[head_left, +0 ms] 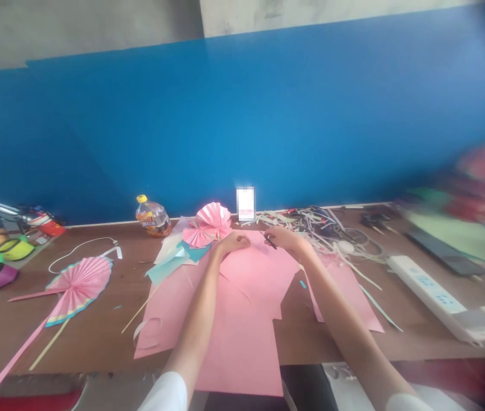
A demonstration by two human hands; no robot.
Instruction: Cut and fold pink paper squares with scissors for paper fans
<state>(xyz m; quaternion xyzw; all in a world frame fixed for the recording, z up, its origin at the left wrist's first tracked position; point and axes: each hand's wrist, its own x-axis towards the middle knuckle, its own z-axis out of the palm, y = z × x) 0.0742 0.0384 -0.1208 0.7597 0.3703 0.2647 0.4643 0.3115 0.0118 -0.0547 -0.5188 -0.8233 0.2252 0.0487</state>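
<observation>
My left hand (233, 243) rests on a large pink paper sheet (242, 348), fingers curled at its far part; I cannot tell whether they pinch it. My right hand (283, 237) holds small dark-handled scissors (270, 240) just above the sheet's far edge. Beyond my hands, a pleated pink paper fan (212, 224) lies on pale blue and white paper pieces (169, 261). Left of the sheet, on the wooden table (96, 342), lies a larger pink fan with a blue-trimmed rim (78, 288).
Tangled paper strips (315, 231) lie behind my right hand. A white power strip (431, 291) sits at right, and a plastic bottle (153, 217) stands at the back. A blue board (225, 114) rises behind the table. Several small items crowd the left end.
</observation>
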